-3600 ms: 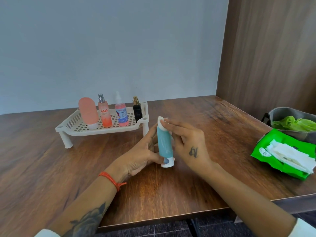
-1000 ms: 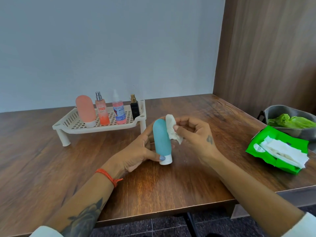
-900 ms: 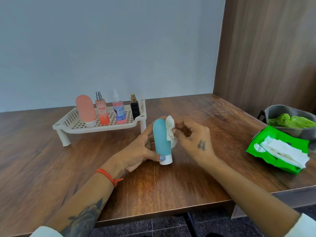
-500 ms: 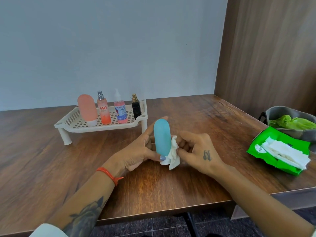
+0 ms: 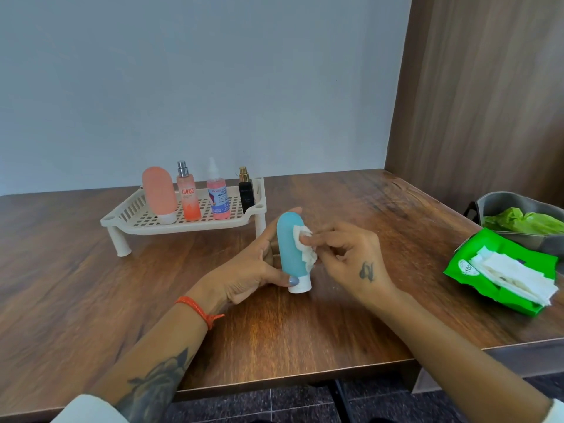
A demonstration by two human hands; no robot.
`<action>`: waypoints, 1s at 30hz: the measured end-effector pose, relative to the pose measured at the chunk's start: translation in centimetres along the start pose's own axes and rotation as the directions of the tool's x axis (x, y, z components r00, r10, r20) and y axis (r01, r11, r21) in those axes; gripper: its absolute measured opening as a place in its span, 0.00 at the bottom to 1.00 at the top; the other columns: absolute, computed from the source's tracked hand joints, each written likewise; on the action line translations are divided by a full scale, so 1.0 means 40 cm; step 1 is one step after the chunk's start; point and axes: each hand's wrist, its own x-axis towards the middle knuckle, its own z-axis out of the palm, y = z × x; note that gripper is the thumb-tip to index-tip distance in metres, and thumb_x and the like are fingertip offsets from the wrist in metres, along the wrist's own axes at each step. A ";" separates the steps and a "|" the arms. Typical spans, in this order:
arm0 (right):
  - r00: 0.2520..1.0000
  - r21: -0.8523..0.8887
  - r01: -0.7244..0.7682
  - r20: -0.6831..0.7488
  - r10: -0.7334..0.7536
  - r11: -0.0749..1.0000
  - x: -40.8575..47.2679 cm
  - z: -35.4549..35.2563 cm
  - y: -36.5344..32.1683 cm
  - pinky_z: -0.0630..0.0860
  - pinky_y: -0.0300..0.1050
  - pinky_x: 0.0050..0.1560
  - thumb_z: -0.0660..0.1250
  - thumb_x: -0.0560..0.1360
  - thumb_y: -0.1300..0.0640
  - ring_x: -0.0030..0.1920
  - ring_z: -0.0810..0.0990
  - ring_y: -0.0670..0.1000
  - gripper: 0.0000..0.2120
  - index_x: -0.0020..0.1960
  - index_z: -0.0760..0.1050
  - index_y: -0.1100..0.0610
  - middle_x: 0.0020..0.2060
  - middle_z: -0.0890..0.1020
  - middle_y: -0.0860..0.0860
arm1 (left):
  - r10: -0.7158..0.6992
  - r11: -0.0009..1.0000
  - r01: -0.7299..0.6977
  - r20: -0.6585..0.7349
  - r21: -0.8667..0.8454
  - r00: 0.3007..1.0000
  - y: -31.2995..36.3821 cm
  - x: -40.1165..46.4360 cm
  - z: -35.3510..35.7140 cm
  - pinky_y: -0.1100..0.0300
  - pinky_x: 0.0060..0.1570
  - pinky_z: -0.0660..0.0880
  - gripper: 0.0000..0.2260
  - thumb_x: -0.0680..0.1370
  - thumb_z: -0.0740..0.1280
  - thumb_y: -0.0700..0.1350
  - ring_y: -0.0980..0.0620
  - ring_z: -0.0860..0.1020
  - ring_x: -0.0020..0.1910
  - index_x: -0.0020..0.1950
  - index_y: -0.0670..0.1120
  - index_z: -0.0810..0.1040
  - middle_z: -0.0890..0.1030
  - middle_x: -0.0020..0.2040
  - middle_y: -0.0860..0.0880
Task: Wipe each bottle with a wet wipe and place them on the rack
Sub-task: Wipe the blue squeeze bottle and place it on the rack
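Teal bottle (image 5: 291,248) stands cap-down on table (image 5: 305,331), just in front of the rack's (image 5: 183,222) right leg; left hand (image 5: 247,274) wraps it from the left, thumb on the lower front, fingers curled behind; right hand (image 5: 348,257), back of hand up, fingers bent, pinches wipe (image 5: 303,242) against the bottle's upper right side; four bottles upright on rack; wipe pack (image 5: 500,274) well right of teal bottle, near table edge.
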 end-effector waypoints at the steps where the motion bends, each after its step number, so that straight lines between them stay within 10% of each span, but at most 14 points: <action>1: 1.000 0.002 0.011 0.019 -0.011 1.000 -0.009 -0.004 0.000 0.71 0.25 0.37 0.64 0.70 0.58 0.39 0.78 0.43 0.10 0.45 0.84 0.57 0.39 0.83 0.50 | 0.002 1.000 -0.002 0.001 -0.003 1.000 -0.001 0.000 0.000 0.52 0.59 0.76 0.43 0.64 0.69 0.25 0.47 0.76 0.63 0.66 0.67 0.68 0.77 0.63 0.47; 6: 0.990 0.063 -0.035 0.138 0.026 0.997 -0.036 -0.020 0.003 0.74 0.27 0.46 0.67 0.64 0.68 0.46 0.78 0.33 0.11 0.40 0.84 0.56 0.41 0.80 0.44 | -0.004 1.000 0.004 0.024 0.029 1.000 0.001 0.000 0.000 0.52 0.58 0.76 0.44 0.64 0.69 0.25 0.48 0.77 0.62 0.66 0.67 0.67 0.78 0.60 0.47; 11: 0.928 0.427 -0.370 0.121 0.353 0.825 0.019 -0.040 -0.021 0.79 0.41 0.45 0.70 0.69 0.58 0.45 0.82 0.47 0.08 0.47 0.83 0.54 0.44 0.84 0.49 | -0.011 1.000 0.010 0.024 0.027 1.000 0.004 -0.004 0.003 0.47 0.62 0.74 0.41 0.65 0.68 0.26 0.42 0.78 0.61 0.66 0.66 0.68 0.78 0.63 0.44; 22: 0.994 -0.053 0.080 0.078 -0.076 0.995 0.014 -0.002 -0.021 0.72 0.25 0.45 0.73 0.66 0.66 0.44 0.78 0.41 0.05 0.41 0.84 0.58 0.40 0.83 0.49 | -0.017 1.000 0.017 0.022 -0.022 1.000 -0.003 -0.001 -0.010 0.54 0.55 0.78 0.41 0.67 0.66 0.23 0.48 0.81 0.55 0.67 0.63 0.67 0.80 0.55 0.47; 30: 0.977 -0.036 0.037 0.209 -0.029 0.999 -0.027 -0.023 -0.046 0.73 0.28 0.40 0.75 0.65 0.67 0.40 0.77 0.42 0.10 0.44 0.80 0.56 0.39 0.81 0.47 | -0.010 0.999 0.008 0.063 0.032 0.998 -0.004 0.001 -0.011 0.53 0.53 0.79 0.44 0.67 0.67 0.23 0.48 0.79 0.56 0.72 0.62 0.63 0.80 0.54 0.46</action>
